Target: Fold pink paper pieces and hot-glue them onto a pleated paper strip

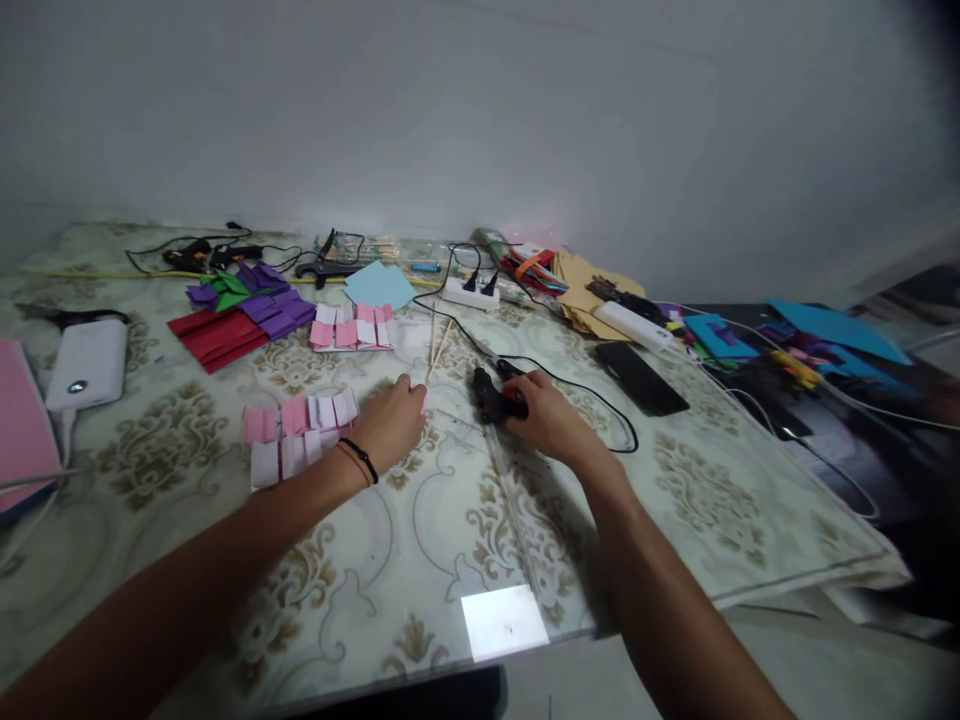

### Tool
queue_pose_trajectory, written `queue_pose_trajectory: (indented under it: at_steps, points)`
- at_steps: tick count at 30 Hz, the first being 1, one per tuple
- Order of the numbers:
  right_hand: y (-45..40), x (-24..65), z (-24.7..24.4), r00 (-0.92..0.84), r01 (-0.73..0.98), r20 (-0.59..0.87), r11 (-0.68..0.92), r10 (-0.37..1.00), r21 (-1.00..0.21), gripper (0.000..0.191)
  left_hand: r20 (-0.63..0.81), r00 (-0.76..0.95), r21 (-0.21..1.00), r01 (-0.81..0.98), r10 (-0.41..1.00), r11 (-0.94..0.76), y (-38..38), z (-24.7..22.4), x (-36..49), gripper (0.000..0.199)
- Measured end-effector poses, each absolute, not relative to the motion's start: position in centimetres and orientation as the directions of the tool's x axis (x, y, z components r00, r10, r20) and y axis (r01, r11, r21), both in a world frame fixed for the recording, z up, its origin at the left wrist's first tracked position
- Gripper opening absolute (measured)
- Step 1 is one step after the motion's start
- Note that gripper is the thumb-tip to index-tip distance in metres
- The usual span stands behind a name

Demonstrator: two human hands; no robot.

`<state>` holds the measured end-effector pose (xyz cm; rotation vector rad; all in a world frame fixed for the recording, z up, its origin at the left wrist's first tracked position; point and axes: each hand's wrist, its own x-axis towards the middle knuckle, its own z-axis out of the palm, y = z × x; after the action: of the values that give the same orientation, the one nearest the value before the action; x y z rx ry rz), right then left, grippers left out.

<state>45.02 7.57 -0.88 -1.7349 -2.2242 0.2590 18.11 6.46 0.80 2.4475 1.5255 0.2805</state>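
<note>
My right hand is closed round a black glue gun, whose nozzle points up and left over the patterned tablecloth. Left of it, my left hand has its fingers pinched on a small pink piece, mostly hidden by the fingertips. Just beyond these fingers lie thin wooden sticks. Partly under my left wrist is a block of folded pink and white paper. A similar pink and white block sits farther back.
Purple folded paper, red paper and light blue sheets lie at the back left. A power bank is at left. A power strip stands behind; a black phone lies right. A white card is near the front edge.
</note>
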Motion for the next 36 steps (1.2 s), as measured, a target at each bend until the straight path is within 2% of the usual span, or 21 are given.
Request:
queue_pose_trajectory:
  at_steps: [5, 9, 13, 19, 23, 27, 32, 36]
  points:
    - [7.3, 44.9, -0.2, -0.206, 0.891, 0.191, 0.264, 0.960, -0.368, 0.038, 0.097, 0.417, 0.367, 0.829, 0.903, -0.422, 5.8, -0.4, 17.9, 0.024]
    - [7.1, 44.2, 1.1, -0.195, 0.846, 0.217, 0.276, 0.956, -0.455, 0.036, 0.136, 0.377, 0.410, 0.820, 0.916, -0.398, 5.2, -1.1, 17.9, 0.029]
    - [6.8, 43.4, 2.6, -0.150, 0.799, 0.182, 0.228, 0.972, -0.557, 0.028, 0.160, 0.393, 0.441, 0.793, 0.906, -0.421, 4.3, -1.6, 18.3, 0.030]
    - [7.0, 43.3, 2.3, -0.173, 0.755, 0.014, 0.142, 0.985, -0.640, 0.044, 0.188, 0.352, 0.495, 0.772, 0.917, -0.398, 4.6, -2.3, 18.5, 0.040]
    - [7.2, 43.6, 0.6, -0.154, 0.696, -0.035, 0.084, 0.987, -0.713, 0.043, 0.211, 0.311, 0.532, 0.759, 0.927, -0.376, 5.0, -2.5, 18.6, 0.038]
    - [7.0, 44.1, 0.1, -0.147, 0.644, -0.021, 0.080, 0.989, -0.761, 0.041, 0.229, 0.256, 0.580, 0.739, 0.939, -0.343, 5.3, -2.4, 18.9, 0.031]
    - [6.4, 44.4, 0.6, -0.075, 0.682, -0.035, 0.026, 0.997, -0.731, 0.046, 0.238, 0.155, 0.672, 0.687, 0.959, -0.278, 5.4, -2.5, 18.8, 0.011]
    - [6.0, 44.4, 0.9, -0.167, 0.662, -0.042, 0.080, 0.985, -0.745, 0.041, 0.220, 0.090, 0.769, 0.596, 0.971, -0.229, 5.1, -3.0, 18.4, 0.009]
